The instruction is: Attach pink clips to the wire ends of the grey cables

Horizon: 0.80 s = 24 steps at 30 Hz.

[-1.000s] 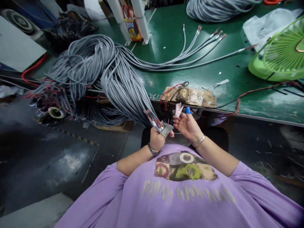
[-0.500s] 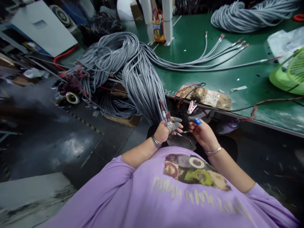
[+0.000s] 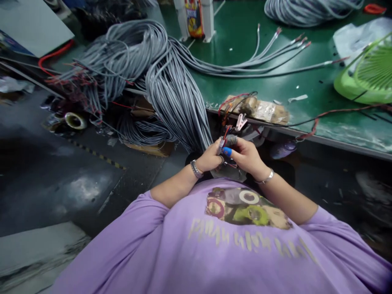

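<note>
Close in front of my body, my left hand [image 3: 211,158] is closed around the end of a grey cable [image 3: 221,143]. Thin coloured wires [image 3: 227,131] stick up from that end. My right hand [image 3: 247,157] meets it from the other side, thumb and fingers pinched at the cable end. Blue wrapping [image 3: 227,151] covers the right thumb tip, and grey wrapping [image 3: 232,140] covers a finger. More thin wire ends show below the hands. A large bundle of grey cables [image 3: 176,87] hangs over the table edge beside my left hand.
A pink clip [image 3: 241,121] and a taped wooden block [image 3: 269,111] sit at the edge of the green table [image 3: 245,49]. Stripped cable ends [image 3: 301,39] lie across it. A green fan [image 3: 364,77] stands at right, another cable coil [image 3: 309,10] behind.
My right hand has moved left, from apart to pinching at the cable end in my left hand. The camera view has shifted, so the table items appear higher and further left.
</note>
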Available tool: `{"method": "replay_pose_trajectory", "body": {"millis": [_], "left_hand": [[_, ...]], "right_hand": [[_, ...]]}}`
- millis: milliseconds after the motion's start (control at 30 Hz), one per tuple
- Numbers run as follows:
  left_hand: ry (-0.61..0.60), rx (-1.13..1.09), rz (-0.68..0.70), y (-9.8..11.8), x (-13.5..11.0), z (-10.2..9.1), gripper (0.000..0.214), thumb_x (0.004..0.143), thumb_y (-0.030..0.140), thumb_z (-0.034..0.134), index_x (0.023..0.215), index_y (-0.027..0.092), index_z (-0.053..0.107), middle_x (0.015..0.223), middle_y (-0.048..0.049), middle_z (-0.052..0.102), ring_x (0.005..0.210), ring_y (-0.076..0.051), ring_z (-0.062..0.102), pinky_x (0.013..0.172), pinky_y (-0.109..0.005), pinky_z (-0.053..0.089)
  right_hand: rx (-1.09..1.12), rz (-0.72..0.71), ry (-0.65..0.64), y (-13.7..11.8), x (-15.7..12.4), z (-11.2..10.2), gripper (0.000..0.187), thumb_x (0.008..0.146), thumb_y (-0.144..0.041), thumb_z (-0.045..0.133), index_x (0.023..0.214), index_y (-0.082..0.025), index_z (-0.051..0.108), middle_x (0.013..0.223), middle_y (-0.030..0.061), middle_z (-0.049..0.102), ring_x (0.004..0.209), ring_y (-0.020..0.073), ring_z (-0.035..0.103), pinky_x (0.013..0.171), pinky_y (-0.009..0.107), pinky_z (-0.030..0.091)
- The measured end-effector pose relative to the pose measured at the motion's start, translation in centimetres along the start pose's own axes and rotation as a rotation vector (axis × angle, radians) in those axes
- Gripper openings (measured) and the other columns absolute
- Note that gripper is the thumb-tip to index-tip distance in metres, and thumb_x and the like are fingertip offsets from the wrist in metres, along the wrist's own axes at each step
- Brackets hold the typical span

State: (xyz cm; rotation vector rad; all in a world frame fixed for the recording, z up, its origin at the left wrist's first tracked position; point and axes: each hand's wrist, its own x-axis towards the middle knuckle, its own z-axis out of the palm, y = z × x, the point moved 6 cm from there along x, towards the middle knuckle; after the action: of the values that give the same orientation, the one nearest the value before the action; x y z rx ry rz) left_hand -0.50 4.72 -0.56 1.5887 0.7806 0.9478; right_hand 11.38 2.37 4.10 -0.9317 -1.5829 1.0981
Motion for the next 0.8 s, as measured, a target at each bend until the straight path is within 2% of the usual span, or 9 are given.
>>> {"method": "replay_pose_trajectory", "body": {"millis": [133, 267, 400, 467, 533, 567, 633, 700, 800], "left_hand": [[-0.146, -0.202, 0.004, 1.3, -0.4, 0.8, 0.064, 0.069, 0.023, 0.078, 0.129, 0.019, 0.058, 0.132, -0.0111, 0.061, 0.127, -0.032, 0.052, 0.109, -0.045, 0.040], [-0.144, -0.411, -0.102, 2.3, -1.0, 0.9, 0.062, 0.072, 0.035, 0.079, 0.128, 0.020, 0.058, 0.129, -0.0133, 0.063, 0.124, -0.032, 0.056, 0.101, -0.043, 0.048], [0.122, -0.468, -0.181, 2.9, -1.7, -1.3, 0.050, 0.072, 0.043, 0.078, 0.114, 0.019, 0.065, 0.116, -0.0110, 0.069, 0.106, -0.024, 0.067, 0.082, -0.031, 0.055], [0.276, -0.452, -0.204, 3.1, -2.3, -2.9, 0.044, 0.073, 0.045, 0.076, 0.106, 0.018, 0.067, 0.095, -0.0071, 0.073, 0.076, -0.015, 0.070, 0.057, -0.020, 0.051], [0.387, -0.408, -0.204, 3.4, -2.8, -4.0, 0.039, 0.075, 0.046, 0.074, 0.100, 0.016, 0.068, 0.067, -0.0004, 0.067, 0.044, -0.006, 0.055, 0.039, -0.016, 0.036], [0.410, -0.380, -0.204, 3.5, -2.9, -4.3, 0.038, 0.076, 0.046, 0.072, 0.099, 0.016, 0.068, 0.057, 0.0025, 0.061, 0.036, -0.004, 0.045, 0.035, -0.016, 0.030], [0.398, -0.315, -0.210, 3.6, -2.8, -4.0, 0.039, 0.079, 0.048, 0.069, 0.099, 0.015, 0.069, 0.052, 0.0038, 0.058, 0.032, -0.003, 0.037, 0.033, -0.017, 0.026], [0.336, -0.223, -0.223, 3.5, -2.3, -2.9, 0.040, 0.081, 0.050, 0.066, 0.099, 0.015, 0.070, 0.065, -0.0007, 0.066, 0.039, -0.004, 0.045, 0.038, -0.018, 0.032], [0.183, -0.045, -0.171, 3.7, -1.1, -0.7, 0.034, 0.075, 0.045, 0.074, 0.089, 0.015, 0.071, 0.082, -0.0048, 0.071, 0.068, -0.012, 0.063, 0.064, -0.022, 0.049]], "right_hand": [[0.099, 0.062, 0.071, 0.4, -0.3, -0.4, 0.017, 0.077, -0.029, 0.072, 0.090, -0.018, 0.070, 0.087, 0.0032, 0.073, 0.077, 0.0176, 0.067, 0.076, 0.032, 0.056], [0.194, 0.134, 0.172, 1.1, -1.1, -1.4, 0.015, 0.072, -0.027, 0.073, 0.083, -0.019, 0.066, 0.079, 0.0005, 0.070, 0.070, 0.0155, 0.064, 0.069, 0.030, 0.055], [0.162, 0.173, 0.269, 1.9, -1.9, -3.6, 0.010, 0.071, -0.025, 0.073, 0.078, -0.020, 0.067, 0.075, -0.0005, 0.066, 0.070, 0.0155, 0.062, 0.069, 0.030, 0.053], [0.122, 0.169, 0.321, 2.3, -2.4, -5.0, 0.009, 0.070, -0.023, 0.073, 0.078, -0.021, 0.069, 0.075, -0.0002, 0.066, 0.072, 0.0168, 0.062, 0.071, 0.031, 0.052], [0.078, 0.162, 0.356, 2.7, -2.9, -6.0, 0.009, 0.070, -0.022, 0.073, 0.078, -0.022, 0.070, 0.076, 0.0004, 0.067, 0.074, 0.0182, 0.062, 0.072, 0.033, 0.052], [0.055, 0.163, 0.355, 2.9, -3.0, -6.2, 0.009, 0.069, -0.021, 0.073, 0.078, -0.022, 0.070, 0.075, 0.0004, 0.067, 0.073, 0.0184, 0.062, 0.071, 0.033, 0.052], [0.032, 0.168, 0.315, 3.2, -3.1, -5.9, 0.008, 0.068, -0.021, 0.074, 0.076, -0.021, 0.070, 0.073, 0.0003, 0.067, 0.070, 0.0178, 0.061, 0.069, 0.032, 0.051], [0.059, 0.169, 0.239, 3.1, -2.9, -4.9, 0.007, 0.070, -0.024, 0.073, 0.075, -0.021, 0.070, 0.071, 0.0001, 0.066, 0.066, 0.0167, 0.060, 0.066, 0.031, 0.051], [0.113, 0.153, 0.133, 2.5, -2.2, -3.4, 0.008, 0.075, -0.029, 0.072, 0.078, -0.022, 0.070, 0.073, 0.0007, 0.067, 0.067, 0.0170, 0.060, 0.066, 0.031, 0.050]]}}
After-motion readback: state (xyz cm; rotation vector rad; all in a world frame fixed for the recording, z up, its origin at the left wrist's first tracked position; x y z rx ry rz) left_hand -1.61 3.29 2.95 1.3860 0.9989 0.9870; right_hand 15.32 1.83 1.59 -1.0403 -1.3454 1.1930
